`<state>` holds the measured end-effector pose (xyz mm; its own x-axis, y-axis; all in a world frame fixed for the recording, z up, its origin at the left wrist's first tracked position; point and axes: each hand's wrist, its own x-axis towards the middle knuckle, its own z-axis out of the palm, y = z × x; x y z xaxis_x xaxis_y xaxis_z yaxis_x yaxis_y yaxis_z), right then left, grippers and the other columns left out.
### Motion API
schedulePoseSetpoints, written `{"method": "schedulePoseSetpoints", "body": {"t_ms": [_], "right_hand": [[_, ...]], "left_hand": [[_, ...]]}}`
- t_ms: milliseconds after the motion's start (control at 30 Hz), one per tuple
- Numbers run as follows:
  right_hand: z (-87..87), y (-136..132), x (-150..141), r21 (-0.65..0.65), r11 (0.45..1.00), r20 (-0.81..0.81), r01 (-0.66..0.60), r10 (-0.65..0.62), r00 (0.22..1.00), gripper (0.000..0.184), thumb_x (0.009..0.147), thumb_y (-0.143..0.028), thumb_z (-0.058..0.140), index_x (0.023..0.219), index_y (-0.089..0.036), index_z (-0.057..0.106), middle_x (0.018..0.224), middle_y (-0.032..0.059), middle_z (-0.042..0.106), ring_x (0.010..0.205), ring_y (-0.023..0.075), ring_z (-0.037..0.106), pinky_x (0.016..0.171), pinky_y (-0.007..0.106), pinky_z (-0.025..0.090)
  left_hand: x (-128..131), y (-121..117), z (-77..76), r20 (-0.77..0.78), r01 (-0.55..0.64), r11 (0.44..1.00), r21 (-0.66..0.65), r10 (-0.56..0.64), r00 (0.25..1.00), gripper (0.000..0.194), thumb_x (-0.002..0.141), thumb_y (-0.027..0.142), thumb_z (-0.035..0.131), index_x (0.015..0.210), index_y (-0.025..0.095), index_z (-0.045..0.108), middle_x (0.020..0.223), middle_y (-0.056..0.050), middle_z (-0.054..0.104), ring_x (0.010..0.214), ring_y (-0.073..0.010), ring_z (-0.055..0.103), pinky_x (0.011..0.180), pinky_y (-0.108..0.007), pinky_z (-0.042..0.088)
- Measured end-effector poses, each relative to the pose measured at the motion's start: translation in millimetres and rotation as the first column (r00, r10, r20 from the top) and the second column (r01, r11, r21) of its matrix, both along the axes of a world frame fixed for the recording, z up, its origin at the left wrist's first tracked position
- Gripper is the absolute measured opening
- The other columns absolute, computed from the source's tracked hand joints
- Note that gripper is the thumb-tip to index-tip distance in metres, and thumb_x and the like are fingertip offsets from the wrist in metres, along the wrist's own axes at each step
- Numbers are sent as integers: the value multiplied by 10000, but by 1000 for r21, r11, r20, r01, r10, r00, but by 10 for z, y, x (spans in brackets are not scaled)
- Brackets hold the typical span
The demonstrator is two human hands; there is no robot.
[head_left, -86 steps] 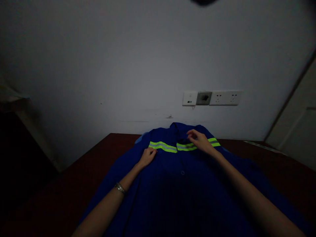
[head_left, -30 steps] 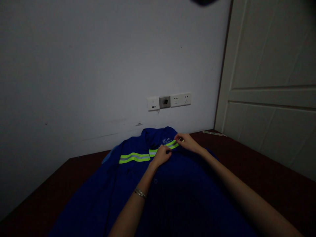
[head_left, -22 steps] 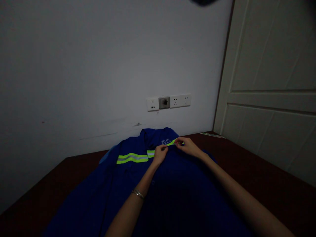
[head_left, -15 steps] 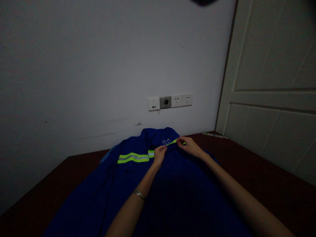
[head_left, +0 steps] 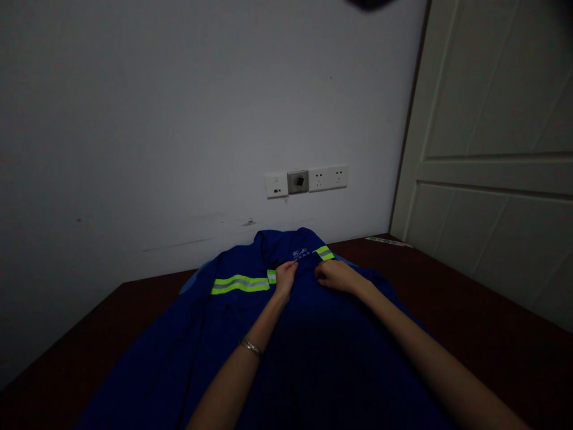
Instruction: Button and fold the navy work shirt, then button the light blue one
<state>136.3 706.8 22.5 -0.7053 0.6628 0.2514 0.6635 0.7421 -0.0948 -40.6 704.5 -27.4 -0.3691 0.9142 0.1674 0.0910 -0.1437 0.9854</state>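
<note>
I have one royal-blue cloth work jacket (head_left: 250, 319) spread on one dark red flat tabletop (head_left: 470, 292), its lower part nearest me and running out of the bottom of the view, too dark there for detail. Over it reach two bare forearms; one carries one silver-coloured metal bracelet (head_left: 250, 346), on the left wrist.

I count two hands, both over the jacket's chest. The left hand (head_left: 285, 279) has thumb and forefinger closed together, pinching an edge of the jacket's blue cloth. The right hand (head_left: 338, 276) sits just beside it, fingers curled in against the jacket's front; I cannot tell whether they grip the cloth or only rest on it.

Three patches of yellow-green and grey reflective banding show on the jacket: a long one (head_left: 240, 285) left of the left hand, a short one (head_left: 271, 276) just beside that hand, and one (head_left: 324, 253) just beyond the right hand. Past the pinched edge is one white printed logo (head_left: 301, 255), partly covered.

Beyond the jacket, to its right, one thin pale patterned strip (head_left: 387, 242) lies on the tabletop. Behind the jacket stands one pale plain wall (head_left: 201, 131), bearing three white square outlet plates (head_left: 339, 177) and one grey square plate (head_left: 298, 181) in a row. Right of the jacket is one white panelled door (head_left: 496, 131).
</note>
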Motion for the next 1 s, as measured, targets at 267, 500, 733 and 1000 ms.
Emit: {"method": "schedulePoseSetpoints", "body": {"t_ms": [267,500,733,1000], "right_hand": [[51,-113,-21,97,995,200,-1,-19,980,170,799,-233,475,821,-181,635,890,69,627,782,175,592,585,226,372],[-29,-113,-18,111,994,144,18,-34,989,186,833,-229,441,827,-176,620,895,61,606,802,156,583,599,214,363],[-90,-136,-23,89,986,13,141,-143,990,207,870,-270,405,867,-177,590,914,57,618,799,150,587,619,220,347],[-160,-134,-69,1,959,-102,283,-282,954,224,871,-298,405,885,-183,597,917,64,622,813,160,582,631,230,337]], "left_hand": [[17,48,-7,62,22,1000,18,-23,998,183,659,197,623,799,118,711,776,-62,700,734,-166,614,712,-262,458],[71,19,21,16,110,993,47,-111,994,128,649,185,653,746,126,711,732,-58,701,725,-170,622,716,-268,467],[91,14,6,-78,183,981,64,-178,981,143,688,201,620,764,118,708,794,-66,704,771,-183,626,754,-287,464],[105,3,24,-194,261,964,59,-245,950,190,709,221,595,790,90,708,806,-86,700,777,-193,622,758,-293,458]]}}
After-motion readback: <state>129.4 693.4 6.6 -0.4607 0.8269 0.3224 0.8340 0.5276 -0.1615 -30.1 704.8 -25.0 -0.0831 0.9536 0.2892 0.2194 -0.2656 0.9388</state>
